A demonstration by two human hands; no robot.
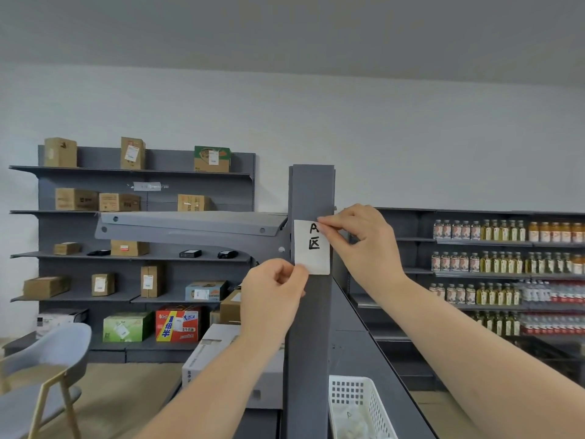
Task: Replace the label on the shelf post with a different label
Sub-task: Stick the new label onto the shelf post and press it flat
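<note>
White basket (364, 403) holding papers, hands (272, 289) (364, 239) pinching label (311, 248)

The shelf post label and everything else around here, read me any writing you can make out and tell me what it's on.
"A 区": white label on the shelf post, pinched by both hands.
"半倍": red and yellow carton; its other print is blurred.
"A": faint, on paper in the white basket.
Box stickers and bottle labels: too small.

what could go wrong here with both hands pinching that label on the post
1. The label is pinched at opposite corners, top right by the right hand and bottom left by the left hand; uneven pulling may tear or crease it.
2. Its left edge overhangs the shelf post, so it may sit crooked or catch.
3. If dropped, it might miss the white basket below.
</note>
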